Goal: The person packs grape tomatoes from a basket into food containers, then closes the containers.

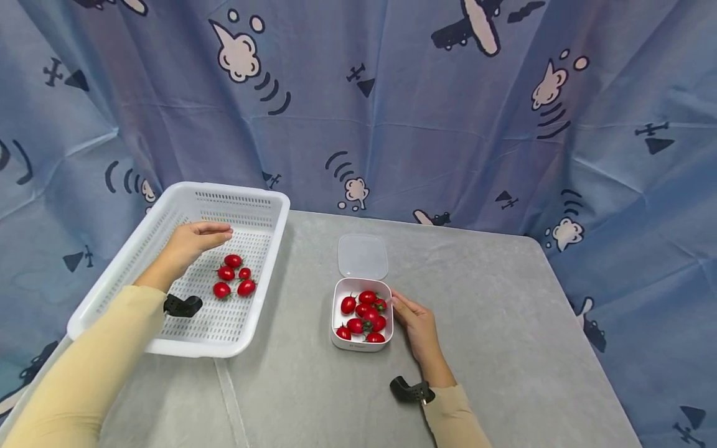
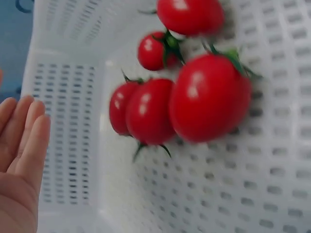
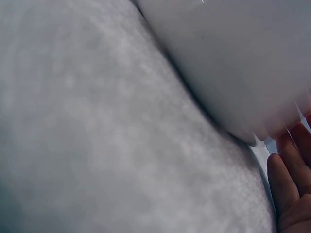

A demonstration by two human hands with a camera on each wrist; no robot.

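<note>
In the head view my left hand (image 1: 196, 239) is over the white perforated basket (image 1: 262, 298), above and to the left of several cherry tomatoes (image 1: 226, 273). Its fingers are extended and nothing shows in them; the left wrist view has the fingers (image 2: 24, 136) straight and apart from the tomatoes (image 2: 211, 99). At the right side of a small white box (image 1: 361, 346), my right hand (image 1: 417, 323) rests its fingers against the wall. Several cherry tomatoes (image 1: 370, 316) with green stems lie inside the box. From the right wrist, straight fingers (image 3: 284, 182) touch the box (image 3: 233, 58).
A translucent lid (image 1: 363, 255) lies flipped back behind the box. Grey cloth covers the table (image 1: 493, 311), and a blue patterned curtain (image 1: 426, 137) hangs along its back edge. The basket's raised rim surrounds the left work area.
</note>
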